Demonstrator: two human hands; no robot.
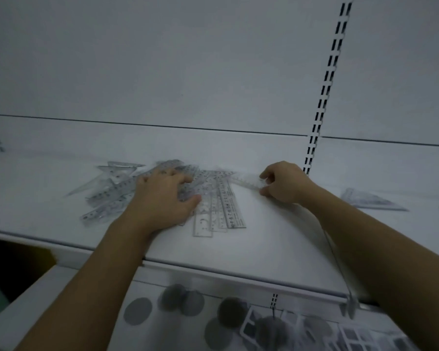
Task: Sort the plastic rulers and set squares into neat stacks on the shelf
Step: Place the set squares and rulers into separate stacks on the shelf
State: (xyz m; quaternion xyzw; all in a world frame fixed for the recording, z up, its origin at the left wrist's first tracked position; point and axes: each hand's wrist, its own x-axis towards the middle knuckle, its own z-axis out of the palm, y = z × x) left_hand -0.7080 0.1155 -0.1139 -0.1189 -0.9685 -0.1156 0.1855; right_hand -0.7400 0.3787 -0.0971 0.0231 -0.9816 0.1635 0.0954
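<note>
A loose pile of clear plastic rulers and set squares lies spread over the white shelf. My left hand rests flat on the middle of the pile, fingers spread over the rulers. Several straight rulers fan out toward me just right of that hand. My right hand pinches the end of one clear ruler between thumb and fingers at the right edge of the pile. A separate stack of set squares lies further right on the shelf.
A slotted shelf upright rises behind my right hand against the white back panel. Below the shelf's front edge hang round grey items and packaged goods. A dark gap opens at the lower left.
</note>
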